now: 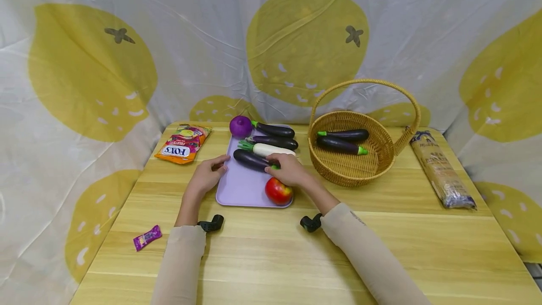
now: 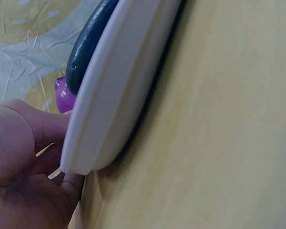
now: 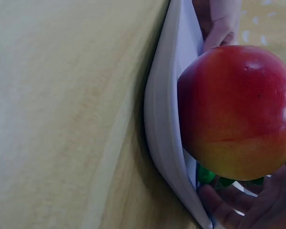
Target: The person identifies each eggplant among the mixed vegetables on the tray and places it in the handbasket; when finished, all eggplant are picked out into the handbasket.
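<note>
My left hand (image 1: 207,174) is at the left edge of a lilac tray (image 1: 237,187). In the left wrist view its thumb and fingers grip the tray's rim (image 2: 81,138). Over the tray's right side, my right hand (image 1: 288,168) pinches the green stem end of the nearest dark eggplant (image 1: 250,159). Beneath its wrist lies a red-and-yellow apple (image 1: 278,192), which hides part of this hand in the right wrist view. Behind that eggplant are a white radish (image 1: 267,150) with green leaves, two more eggplants (image 1: 275,130) and a purple onion (image 1: 240,126).
Right of the tray stands a wicker basket (image 1: 347,180) with a tall handle and two eggplants (image 1: 343,145) inside. A bag of pasta (image 1: 442,168) lies at the far right. An orange Fox's candy bag (image 1: 183,144) and a small purple packet (image 1: 147,237) lie left.
</note>
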`<action>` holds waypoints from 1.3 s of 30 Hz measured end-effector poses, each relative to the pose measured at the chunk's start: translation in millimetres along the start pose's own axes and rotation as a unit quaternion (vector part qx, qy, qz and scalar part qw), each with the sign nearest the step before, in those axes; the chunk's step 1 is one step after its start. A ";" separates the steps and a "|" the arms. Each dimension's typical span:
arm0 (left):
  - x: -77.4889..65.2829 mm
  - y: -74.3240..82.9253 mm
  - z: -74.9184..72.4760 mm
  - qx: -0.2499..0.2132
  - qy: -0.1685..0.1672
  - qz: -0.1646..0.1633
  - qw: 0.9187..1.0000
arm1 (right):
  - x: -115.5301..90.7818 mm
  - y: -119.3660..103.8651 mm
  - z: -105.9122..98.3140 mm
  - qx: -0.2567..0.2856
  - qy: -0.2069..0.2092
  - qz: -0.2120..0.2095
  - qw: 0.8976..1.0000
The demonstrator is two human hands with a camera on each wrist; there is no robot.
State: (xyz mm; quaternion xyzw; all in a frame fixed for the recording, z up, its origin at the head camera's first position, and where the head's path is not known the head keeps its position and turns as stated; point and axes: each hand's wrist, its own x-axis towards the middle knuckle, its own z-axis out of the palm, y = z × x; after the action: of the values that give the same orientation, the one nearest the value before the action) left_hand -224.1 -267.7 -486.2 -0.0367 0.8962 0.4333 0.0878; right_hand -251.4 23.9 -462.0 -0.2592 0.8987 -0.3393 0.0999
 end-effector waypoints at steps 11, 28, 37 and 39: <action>1.0 1.8 3.0 0.001 0.002 0.005 1.000 | 10.9 6.3 3.0 0.027 0.004 0.029 0.999; 4.1 -1.6 4.4 0.010 0.000 0.007 1.000 | 4.8 8.8 -5.1 0.041 -0.024 0.028 0.998; 2.5 -3.1 0.7 0.026 0.003 0.011 1.000 | -7.0 1.6 -19.2 0.050 -0.023 0.015 0.998; 1.8 -2.1 0.4 0.025 0.003 0.012 1.000 | -11.3 -0.6 -24.6 0.054 -0.015 0.008 0.998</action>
State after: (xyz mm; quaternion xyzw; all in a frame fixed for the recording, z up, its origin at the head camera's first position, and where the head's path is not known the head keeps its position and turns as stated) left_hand -225.5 -268.7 -488.4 -0.0254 0.9075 0.4114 0.0805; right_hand -250.3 43.2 -443.1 -0.2519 0.8795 -0.3824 0.1300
